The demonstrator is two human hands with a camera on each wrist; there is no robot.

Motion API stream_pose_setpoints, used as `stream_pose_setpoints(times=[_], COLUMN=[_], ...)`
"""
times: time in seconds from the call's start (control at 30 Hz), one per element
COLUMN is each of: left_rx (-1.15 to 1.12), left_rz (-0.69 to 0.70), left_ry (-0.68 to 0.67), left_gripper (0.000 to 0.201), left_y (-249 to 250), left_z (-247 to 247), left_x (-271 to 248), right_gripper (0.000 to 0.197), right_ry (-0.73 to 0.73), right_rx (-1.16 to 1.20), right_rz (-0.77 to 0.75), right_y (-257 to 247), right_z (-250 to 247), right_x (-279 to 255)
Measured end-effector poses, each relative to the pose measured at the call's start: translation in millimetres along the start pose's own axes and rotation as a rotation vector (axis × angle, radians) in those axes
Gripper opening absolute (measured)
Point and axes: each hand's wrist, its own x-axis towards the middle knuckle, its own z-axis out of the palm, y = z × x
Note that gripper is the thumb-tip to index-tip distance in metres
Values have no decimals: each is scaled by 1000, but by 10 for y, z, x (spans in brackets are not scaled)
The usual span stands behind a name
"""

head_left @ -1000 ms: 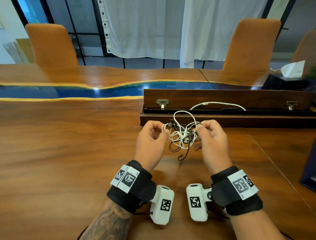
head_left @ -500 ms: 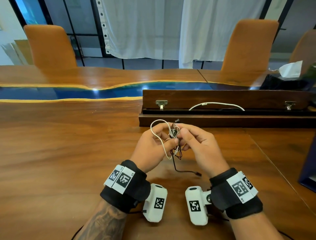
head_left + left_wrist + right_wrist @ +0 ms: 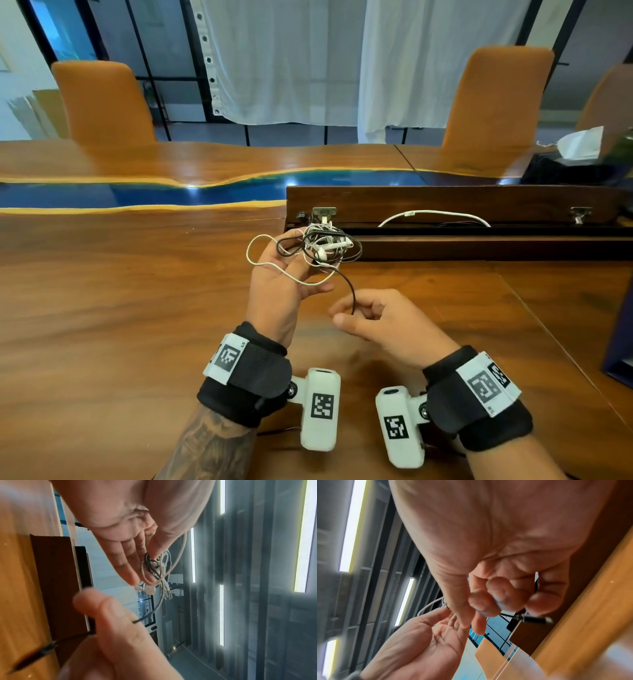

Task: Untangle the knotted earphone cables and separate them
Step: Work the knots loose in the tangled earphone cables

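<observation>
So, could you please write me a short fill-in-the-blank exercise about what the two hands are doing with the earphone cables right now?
1. The tangled bundle of white and black cables is held up by the ____ hand.
2. The right hand pinches the end of the ____ cable.
3. That end carries a dark ____, seen in the right wrist view.
4. A white loop hangs out on the ____ side of the bundle.

Missing words: left; black; plug; left
</observation>
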Motion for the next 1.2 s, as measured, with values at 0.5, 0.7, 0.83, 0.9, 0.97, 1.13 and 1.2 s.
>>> stream_pose_setpoints(times=[0.5, 0.7, 0.83, 0.9, 0.97, 1.13, 1.2], left_rx=[214, 117, 35, -42, -104, -199, -209], left_rz=[-24, -68, -103, -143, -178, -236, -243], left_ry=[-8, -42, -45, -51, -42, -13, 6], left_gripper=[35, 34, 33, 35, 42, 86, 100], left_y=[-34, -16, -16, -7, 8, 50, 47], left_z=[13, 5, 9, 9, 2, -64, -84], left_x=[-24, -33, -27, -28, -30, -15, 2], right_gripper=[36, 31, 15, 14, 19, 28, 29], right_ry=[552, 584, 570, 590, 634, 765, 803], right_rx=[267, 306, 294, 302, 317, 318, 349], right_rz=[-235, -291, -342, -355, -361, -307, -273], right_y=[-57, -80, -109, -117, -105, -57, -44], right_z=[-89, -95, -91, -78, -80, -148, -186], right_x=[58, 39, 10, 15, 33, 38, 32])
